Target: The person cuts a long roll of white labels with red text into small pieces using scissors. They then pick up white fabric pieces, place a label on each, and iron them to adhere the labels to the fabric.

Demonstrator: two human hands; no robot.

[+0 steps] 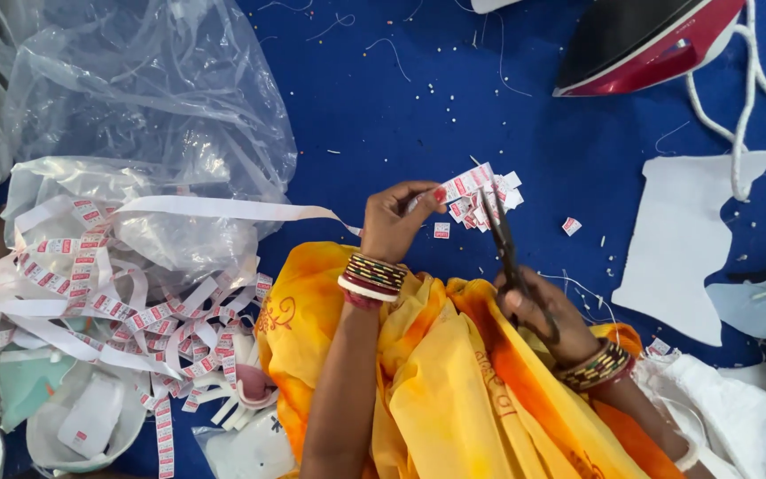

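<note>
My left hand (394,219) pinches the end of a long white ribbon of red-and-white labels (223,208) that trails off to the left. My right hand (544,312) grips dark scissors (500,232), whose blades point up at the ribbon end (465,184) just beyond my left fingers. A small pile of cut labels (489,202) lies on the blue cloth under the blades, with loose ones (571,225) close by. Both wrists wear bangles.
A tangled heap of label ribbon (117,302) and clear plastic bags (152,98) fill the left. A red and black iron (649,40) with a white cord (742,133) lies top right. White fabric pieces (684,239) lie at right. Yellow-orange cloth (436,381) covers my lap.
</note>
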